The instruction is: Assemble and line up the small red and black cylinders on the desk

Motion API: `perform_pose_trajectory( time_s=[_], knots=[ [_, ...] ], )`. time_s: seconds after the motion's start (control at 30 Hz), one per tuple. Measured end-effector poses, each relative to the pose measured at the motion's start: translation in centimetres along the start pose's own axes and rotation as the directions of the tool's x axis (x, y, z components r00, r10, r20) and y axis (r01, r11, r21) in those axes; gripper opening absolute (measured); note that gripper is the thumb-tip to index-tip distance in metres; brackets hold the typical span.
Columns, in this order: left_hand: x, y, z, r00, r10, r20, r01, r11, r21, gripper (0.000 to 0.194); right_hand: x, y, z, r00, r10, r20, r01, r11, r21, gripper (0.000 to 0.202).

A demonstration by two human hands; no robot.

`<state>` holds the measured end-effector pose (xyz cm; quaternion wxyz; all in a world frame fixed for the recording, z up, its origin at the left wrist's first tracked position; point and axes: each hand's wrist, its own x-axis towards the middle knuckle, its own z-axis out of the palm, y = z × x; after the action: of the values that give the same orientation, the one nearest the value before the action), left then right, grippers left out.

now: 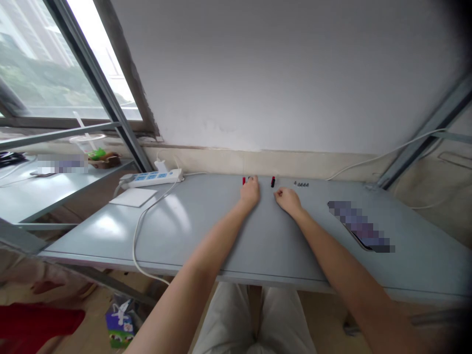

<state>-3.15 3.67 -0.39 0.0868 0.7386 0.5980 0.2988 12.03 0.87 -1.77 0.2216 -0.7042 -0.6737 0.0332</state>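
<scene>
My left hand [250, 191] rests near the back of the grey table, fingers curled. A small red cylinder [244, 181] shows just to the left of its fingertips, and a dark bit peeks out behind them. Whatever the left fingers hold is too small and hidden to name. Between the two hands, toward the wall, stands a small black and red cylinder [273, 182]. My right hand [287, 199] is in a pinch on the tabletop, nearer to me than that cylinder; its contents cannot be made out. Several tiny dark screw-like pieces [302, 185] lie in a row beyond it, to the right.
A phone [356, 226] with a blurred screen lies on the right of the table [265, 246]. At the back left are a white power strip [153, 178] and a flat white pad [133, 197]. A white cable [137, 236] runs over the front edge. A wall closes the back.
</scene>
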Motion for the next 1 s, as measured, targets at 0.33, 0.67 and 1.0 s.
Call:
perform_pose_trajectory(
  time_s=[0.33,0.67,1.0],
  knots=[
    [-1.3,0.9,1.2,0.98,-0.164,0.112,0.195,0.686,-0.701,0.017,0.1,-0.9,-0.3,0.999,0.016,-0.031,-0.006,0.955,0.296,0.032],
    [-2.5,1.3,-0.4,0.963,-0.219,0.158,0.265,0.643,-0.718,0.019,0.9,-0.2,0.7,0.997,-0.041,0.068,-0.014,0.759,0.651,0.021],
    [-2.3,0.8,0.4,0.966,-0.233,0.115,0.24,0.632,-0.736,0.014,0.3,-0.1,0.2,0.959,-0.259,-0.118,0.285,0.865,0.413,0.015]
  ],
)
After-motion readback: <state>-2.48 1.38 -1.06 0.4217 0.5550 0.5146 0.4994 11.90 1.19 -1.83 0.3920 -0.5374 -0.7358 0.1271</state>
